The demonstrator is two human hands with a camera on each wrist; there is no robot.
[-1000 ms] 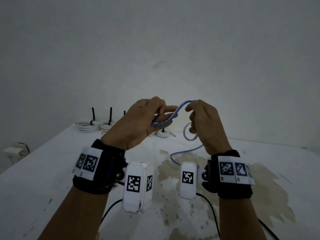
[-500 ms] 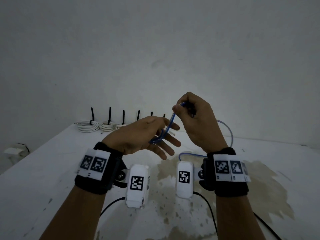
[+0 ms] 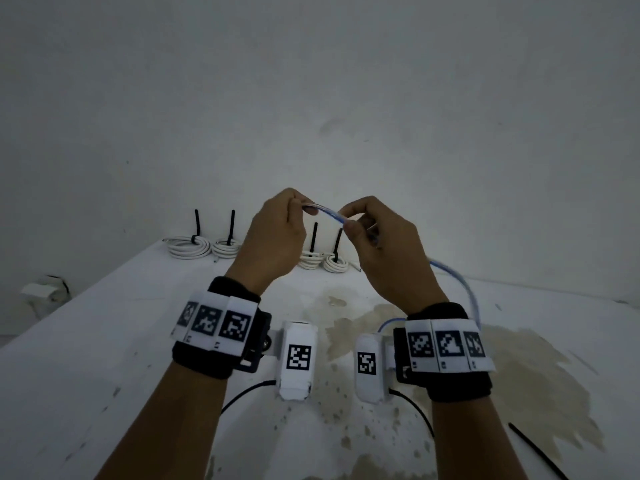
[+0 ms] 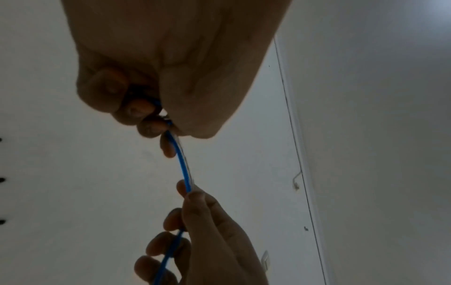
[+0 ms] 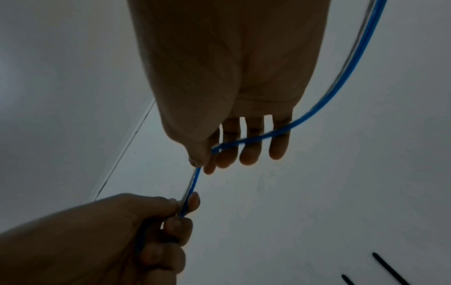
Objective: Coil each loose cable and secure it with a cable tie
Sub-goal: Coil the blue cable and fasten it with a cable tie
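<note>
A thin blue cable (image 3: 327, 213) spans a short gap between my two hands, raised above the white table (image 3: 104, 341). My left hand (image 3: 277, 230) grips one end in curled fingers; in the left wrist view the blue cable (image 4: 183, 165) leaves that fist. My right hand (image 3: 367, 233) pinches the cable between thumb and forefinger. In the right wrist view the blue cable (image 5: 317, 104) crosses the other fingers, which are straight. From there it loops down behind my right wrist (image 3: 467, 289). A loose black cable tie (image 3: 535, 450) lies at the front right.
Several coiled white cables (image 3: 188, 249) with upright black ties stand in a row at the table's back edge, against the wall. A brown stain (image 3: 502, 375) covers the table's middle and right. Black cords run from both wrist cameras.
My left hand rose and its fingers curled into a fist round the cable. My right hand came level with it, and the stretch of cable between them shortened.
</note>
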